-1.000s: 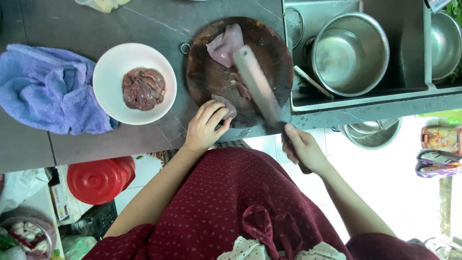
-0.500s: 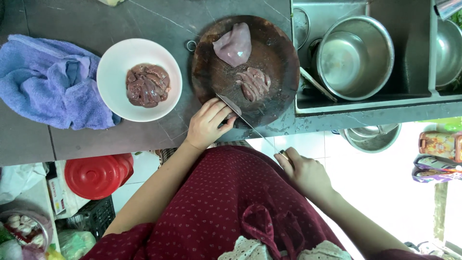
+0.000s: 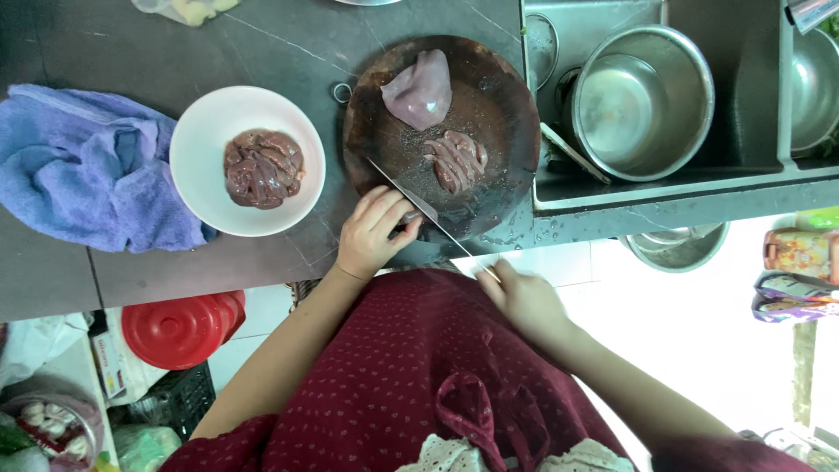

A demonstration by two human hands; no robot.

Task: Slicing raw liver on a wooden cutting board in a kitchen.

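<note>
Knife (image 3: 419, 203) handle hidden in right hand (image 3: 523, 297).

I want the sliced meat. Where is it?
In the head view, the sliced dark meat lies on the round wooden chopping board, right of the knife blade, below the pale pink piece.

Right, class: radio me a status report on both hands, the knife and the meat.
Left hand on board edge, touching knife. Right hand gripping handle. Sliced meat untouched; nothing blocking.
</note>
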